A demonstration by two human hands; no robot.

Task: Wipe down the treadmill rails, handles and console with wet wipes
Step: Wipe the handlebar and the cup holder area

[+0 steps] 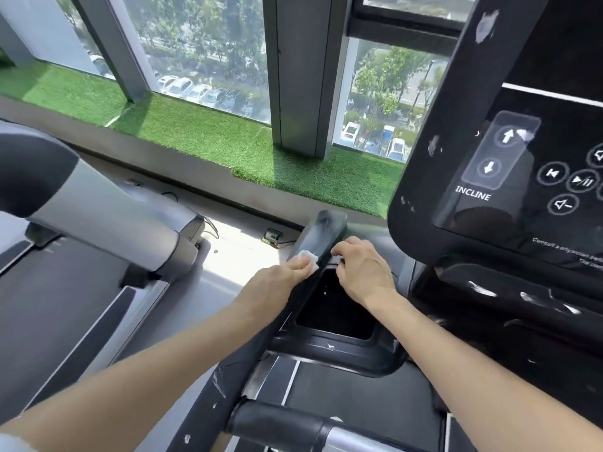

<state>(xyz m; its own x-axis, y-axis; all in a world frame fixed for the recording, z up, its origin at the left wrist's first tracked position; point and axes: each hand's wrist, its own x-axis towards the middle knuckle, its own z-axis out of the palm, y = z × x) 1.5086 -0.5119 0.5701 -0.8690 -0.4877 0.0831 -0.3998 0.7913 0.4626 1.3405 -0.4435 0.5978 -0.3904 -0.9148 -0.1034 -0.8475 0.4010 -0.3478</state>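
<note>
Head view. Landmark: black left side rail (321, 234) of the treadmill, running from the lower foreground up toward the window.
Left hand (280, 275) on the outer (left) face of the rail, just below its upper end; fingers curled onto a small folded white wet wipe (309, 257), pressing it against the rail top.
Right hand (362, 272) on the inner (right) side of the rail, directly opposite the left hand; fingers bent, tips touching the rail edge; whether they hold anything cannot be told.
Recessed black tray pocket (336, 316) right of the rail, below the right hand.
Console (509, 177) right of and above the rail, black, arrow keys marked INCLINE, white flecks on bezel.
Second treadmill (98, 216) well left of the rail.
Artificial grass strip (208, 138) beyond the rail end, under the window
</note>
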